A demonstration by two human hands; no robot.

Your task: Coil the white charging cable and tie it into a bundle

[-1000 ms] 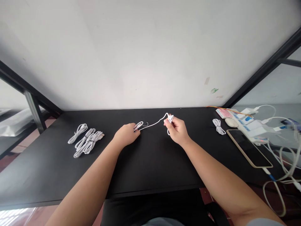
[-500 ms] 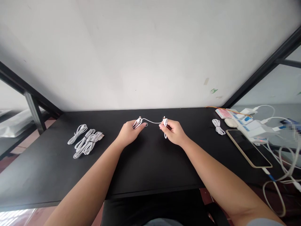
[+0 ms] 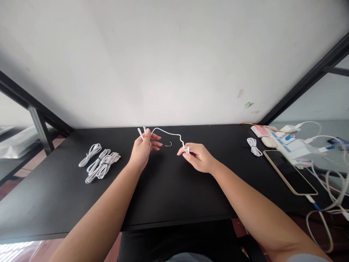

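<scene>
A white charging cable (image 3: 167, 131) runs in a slack arc between my two hands over the black table. My left hand (image 3: 143, 149) pinches one folded end of it under the thumb, with a loop and a plug end sticking up; its other fingers are spread. My right hand (image 3: 197, 156) is closed on a small bunched part of the same cable, mostly hidden by the fingers. On the table between the hands lies a thin white curved tie (image 3: 168, 145).
Several bundled white cables (image 3: 102, 165) lie at the left. Toward the right are another tied white cable (image 3: 254, 146), a phone (image 3: 290, 173), a white rounded case (image 3: 268, 142) and a power strip (image 3: 283, 143) with chargers. A wall (image 3: 174, 65) stands behind the black table (image 3: 174, 196).
My left hand has moved left and turned, its fingers spreading. My right hand has shifted slightly left and down. The cable between them is longer and slack; the thin tie now lies free.
</scene>
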